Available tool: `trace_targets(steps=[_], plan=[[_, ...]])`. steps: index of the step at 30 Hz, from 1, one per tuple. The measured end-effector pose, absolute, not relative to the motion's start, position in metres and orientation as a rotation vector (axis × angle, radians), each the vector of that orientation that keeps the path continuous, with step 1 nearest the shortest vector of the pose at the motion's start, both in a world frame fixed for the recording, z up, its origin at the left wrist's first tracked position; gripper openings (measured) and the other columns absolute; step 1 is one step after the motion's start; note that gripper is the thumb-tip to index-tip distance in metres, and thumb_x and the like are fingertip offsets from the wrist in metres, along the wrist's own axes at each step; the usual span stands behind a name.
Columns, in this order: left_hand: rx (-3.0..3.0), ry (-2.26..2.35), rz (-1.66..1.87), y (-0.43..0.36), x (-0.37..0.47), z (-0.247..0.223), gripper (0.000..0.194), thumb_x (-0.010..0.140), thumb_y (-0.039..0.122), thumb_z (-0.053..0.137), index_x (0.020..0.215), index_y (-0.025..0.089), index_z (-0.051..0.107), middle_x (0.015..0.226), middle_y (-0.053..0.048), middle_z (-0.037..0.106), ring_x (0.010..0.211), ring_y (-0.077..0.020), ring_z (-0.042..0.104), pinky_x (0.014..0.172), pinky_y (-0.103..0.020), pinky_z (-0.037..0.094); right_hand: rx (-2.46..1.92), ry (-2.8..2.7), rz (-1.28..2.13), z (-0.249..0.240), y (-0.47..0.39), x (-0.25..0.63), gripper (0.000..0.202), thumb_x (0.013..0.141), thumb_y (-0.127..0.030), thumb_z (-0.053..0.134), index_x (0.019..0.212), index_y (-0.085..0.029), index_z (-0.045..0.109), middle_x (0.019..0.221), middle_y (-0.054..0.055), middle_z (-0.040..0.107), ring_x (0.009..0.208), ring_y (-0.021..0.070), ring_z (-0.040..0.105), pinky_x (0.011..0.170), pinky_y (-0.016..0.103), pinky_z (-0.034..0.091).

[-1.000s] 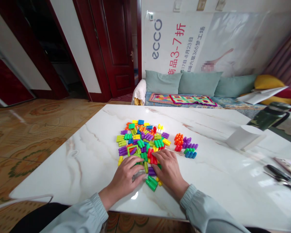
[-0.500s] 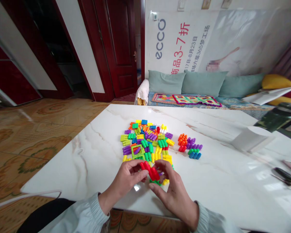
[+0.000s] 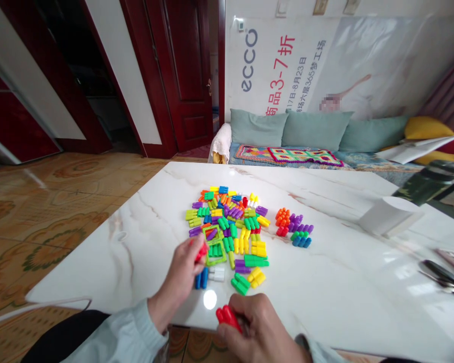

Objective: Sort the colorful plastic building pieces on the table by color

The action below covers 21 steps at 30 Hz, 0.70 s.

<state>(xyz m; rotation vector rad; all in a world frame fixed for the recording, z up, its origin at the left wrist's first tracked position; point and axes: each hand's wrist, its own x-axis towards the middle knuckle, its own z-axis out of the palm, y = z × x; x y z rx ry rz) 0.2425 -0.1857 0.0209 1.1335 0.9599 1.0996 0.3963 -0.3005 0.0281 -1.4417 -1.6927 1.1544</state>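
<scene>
Between the fingers of my left hand (image 3: 180, 275) is a red toy block (image 3: 201, 251), partly covered by them, at the left side of the block pile. My right hand (image 3: 259, 327) grips another red toy block (image 3: 228, 316) near the table's front edge. Close to my left hand lie a blue block (image 3: 202, 278), a white block (image 3: 217, 274) and a light green square frame piece (image 3: 215, 262). A green block (image 3: 240, 284) and a yellow block (image 3: 256, 277) rest just beyond my right hand. The pile holds several more bullet-shaped blocks in purple, orange and yellow.
On the white marbled table (image 3: 136, 242), right of the pile, stands a small group of joined blocks (image 3: 295, 224). Farther right are a white box (image 3: 388, 217), a dark green flask (image 3: 426, 181) and a black-handled tool (image 3: 442, 275). A sofa (image 3: 314, 131) stands behind the table.
My hands, close together at the red pieces before, have moved apart. The left went left and holds one red block; the right came down toward me with another.
</scene>
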Motion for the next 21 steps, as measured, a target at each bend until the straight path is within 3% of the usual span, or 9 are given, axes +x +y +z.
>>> trace_targets(steps=[2,4,8,12,21], plan=[[1.115,0.952,1.270,-0.175,0.234,0.028,0.042,0.085,0.050,0.062,0.064,0.017,0.048,0.047,0.009,0.036,0.040,-0.0036,0.025,0.039,-0.014,0.020,-1.410,-1.716,1.110,0.033,-0.303,0.403,0.031,0.083,-0.026,0.059,0.059,-0.019,0.039,0.054,-0.007,0.031,0.052,0.0074,0.030,0.045,0.021,0.022],[1.184,0.904,1.234,-0.171,0.229,0.031,0.040,0.089,0.049,0.057,0.068,0.016,0.050,0.048,0.008,0.037,0.042,-0.0042,0.029,0.042,-0.015,0.025,-1.393,-1.663,0.895,0.037,-0.295,0.422,0.032,0.087,-0.033,0.057,0.060,-0.019,0.048,0.059,-0.004,0.041,0.057,0.0095,0.040,0.050,0.021,0.031],[1.281,0.883,1.010,-0.178,0.229,0.022,0.038,0.089,0.052,0.056,0.079,0.015,0.057,0.055,0.006,0.045,0.047,-0.0055,0.038,0.043,-0.015,0.029,-1.518,-1.459,0.423,0.032,-0.263,0.486,0.026,0.087,-0.043,0.058,0.081,-0.019,0.067,0.076,0.004,0.063,0.067,0.0154,0.055,0.059,0.025,0.042],[1.317,0.890,0.921,-0.181,0.235,0.010,0.039,0.088,0.055,0.055,0.085,0.015,0.057,0.058,0.005,0.050,0.047,-0.0062,0.042,0.044,-0.016,0.033,-1.826,-1.379,0.131,0.011,-0.244,0.534,0.025,0.083,-0.037,0.058,0.098,-0.019,0.066,0.080,0.004,0.071,0.063,0.0178,0.060,0.062,0.029,0.045],[1.403,0.930,0.815,-0.184,0.238,0.000,0.041,0.089,0.056,0.054,0.077,0.017,0.053,0.057,0.005,0.050,0.046,-0.0058,0.042,0.042,-0.016,0.032,-1.982,-1.691,-0.147,-0.018,-0.231,0.541,0.020,0.088,-0.023,0.048,0.100,-0.020,0.064,0.100,0.007,0.073,0.082,0.0209,0.068,0.064,0.028,0.045]])
